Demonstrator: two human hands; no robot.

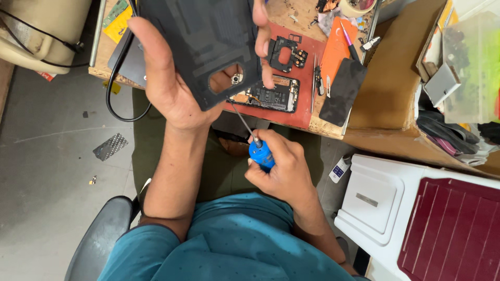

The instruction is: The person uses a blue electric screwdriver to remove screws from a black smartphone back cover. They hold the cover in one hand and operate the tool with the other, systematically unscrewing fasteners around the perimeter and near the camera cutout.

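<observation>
Teal cloth of the person's shirt (219, 244) filled the bottom of the view, closest to the lens, with both bare forearms rising out of it. Fingers (271, 143) of the right hand (281, 169) were curled shut around the blue handle of a screwdriver (260, 153), whose thin metal shaft slanted up and to the left toward the workbench. Above it, the left hand (166, 78) held up a dark phone back cover (205, 44), tilted toward the camera, with the thumb (263, 44) pressed on its right edge and the other fingers hidden behind the panel, so the plate was pinched between them; a ringed finger showed through the rounded camera cutout. Just behind the cover's lower edge, an opened phone body (271, 96) lay flat on a red mat (294, 117), its boards exposed. Farther back on the mat sat a black inner frame piece (286, 52). Right of the mat rested tweezers (316, 83), an orange card (333, 52) and a black screen panel (344, 91) on the wooden bench (388, 88). A black cable (112, 99) looped off the bench's left side over the grey floor (47, 171), and a white box (375, 200) stood at lower right.
</observation>
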